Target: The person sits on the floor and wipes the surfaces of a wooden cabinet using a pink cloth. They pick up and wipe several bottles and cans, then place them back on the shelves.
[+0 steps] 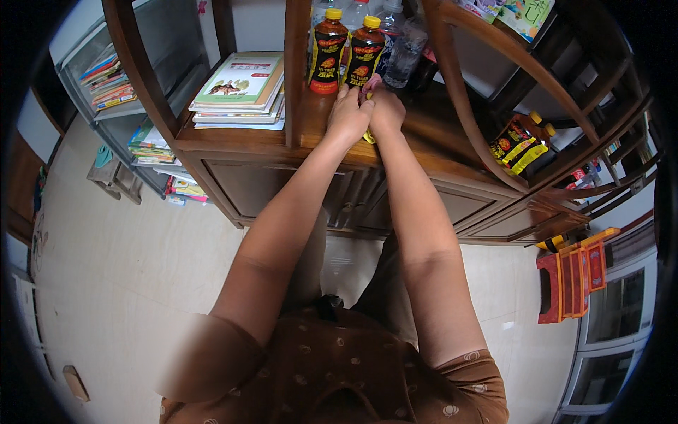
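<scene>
Both my hands meet over the wooden cabinet's shelf (323,122), close in front of a dark drink bottle with a yellow cap (364,53). My right hand (387,108) is closed on a pink and yellow cloth (369,90), which shows between the hands and below them. My left hand (349,114) lies against the cloth and the right hand; its fingertips reach the bottle's base, and whether it grips anything is hidden. A second such bottle (327,53) stands upright just to the left. Clear plastic bottles (405,50) stand behind and to the right.
Left of a wooden post lies a stack of books (238,87). More dark bottles (522,143) sit in the right compartment, behind a curved wooden frame (466,100). A grey rack (119,111) with books and a small wooden stool (114,175) stand at the left.
</scene>
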{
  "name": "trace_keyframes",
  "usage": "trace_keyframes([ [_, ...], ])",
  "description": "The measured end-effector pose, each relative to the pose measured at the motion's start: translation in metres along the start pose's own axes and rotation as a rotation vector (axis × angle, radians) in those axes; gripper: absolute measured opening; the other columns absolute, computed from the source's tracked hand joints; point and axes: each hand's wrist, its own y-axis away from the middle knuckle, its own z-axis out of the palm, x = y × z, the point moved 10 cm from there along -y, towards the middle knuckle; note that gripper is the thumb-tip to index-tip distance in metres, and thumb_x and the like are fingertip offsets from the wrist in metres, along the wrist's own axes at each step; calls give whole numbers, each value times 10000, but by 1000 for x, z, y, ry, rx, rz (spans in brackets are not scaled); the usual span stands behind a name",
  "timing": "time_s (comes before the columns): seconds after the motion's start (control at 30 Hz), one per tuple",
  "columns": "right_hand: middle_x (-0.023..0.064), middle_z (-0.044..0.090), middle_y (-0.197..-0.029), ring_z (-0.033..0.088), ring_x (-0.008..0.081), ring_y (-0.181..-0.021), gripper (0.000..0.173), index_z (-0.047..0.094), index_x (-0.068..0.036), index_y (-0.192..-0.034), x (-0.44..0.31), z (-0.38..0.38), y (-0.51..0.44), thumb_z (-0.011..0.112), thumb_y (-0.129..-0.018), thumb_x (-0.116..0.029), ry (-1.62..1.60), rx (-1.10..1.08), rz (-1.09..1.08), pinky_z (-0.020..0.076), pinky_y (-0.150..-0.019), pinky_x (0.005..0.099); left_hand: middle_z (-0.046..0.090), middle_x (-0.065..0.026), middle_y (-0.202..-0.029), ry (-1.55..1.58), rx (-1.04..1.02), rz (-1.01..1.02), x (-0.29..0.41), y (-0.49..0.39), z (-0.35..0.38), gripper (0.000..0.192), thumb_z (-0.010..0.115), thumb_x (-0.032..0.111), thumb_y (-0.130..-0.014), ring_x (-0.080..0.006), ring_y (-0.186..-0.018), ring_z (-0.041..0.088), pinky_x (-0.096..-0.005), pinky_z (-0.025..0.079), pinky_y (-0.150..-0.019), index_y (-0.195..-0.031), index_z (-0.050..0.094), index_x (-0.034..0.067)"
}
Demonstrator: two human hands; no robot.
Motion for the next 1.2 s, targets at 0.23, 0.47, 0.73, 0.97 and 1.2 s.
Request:
trace_keyframes([
  [0.23, 158, 766, -1011, 742, 359, -962, 294, 637, -110, -1115, -5, -2, 0, 572, -941, -338, 17, -71, 63, 584, -794, 463, 288, -285, -1647, -28, 20, -25, -9, -8, 4, 658, 565, 378, -955, -426, -1500, 338, -453, 295, -1221, -1479, 489, -12],
  [0.47, 161, 757, -1008, 733, 358, -964, 264, 673, -130, -1069, -3, -4, 2, 561, -937, -329, -50, -16, 46, 572, -797, 473, 397, -276, -1587, -15, 5, 9, -2, -2, 2, 665, 604, 357, -972, -384, -1491, 362, -410, 287, -1215, -1464, 493, -77],
  [0.73, 168, 762, -1014, 738, 353, -956, 326, 747, -96, -1042, 0, -17, 29, 540, -954, -332, 20, -95, 12, 584, -827, 454, 687, -223, -1243, -6, -24, 115, 12, 10, -7, 435, 675, 308, -952, -322, -1128, 664, -390, 488, -990, -1220, 694, -34],
  [0.97, 215, 740, -953, 706, 423, -914, 272, 725, -56, -1001, 24, -68, 81, 606, -967, -297, -64, 89, 7, 553, -810, 528, 751, -163, -1085, -87, -115, 133, 23, 22, -7, 384, 682, 323, -968, -249, -1020, 701, -357, 510, -922, -1158, 715, -9],
  [1.2, 138, 661, -953, 607, 365, -952, 166, 684, -61, -1003, 80, -127, 147, 712, -861, -144, -21, 460, -45, 483, -854, 461, 752, -143, -1100, -160, -211, 272, 45, 53, 16, 336, 687, 318, -938, -305, -1037, 712, -390, 531, -897, -1125, 726, 43],
])
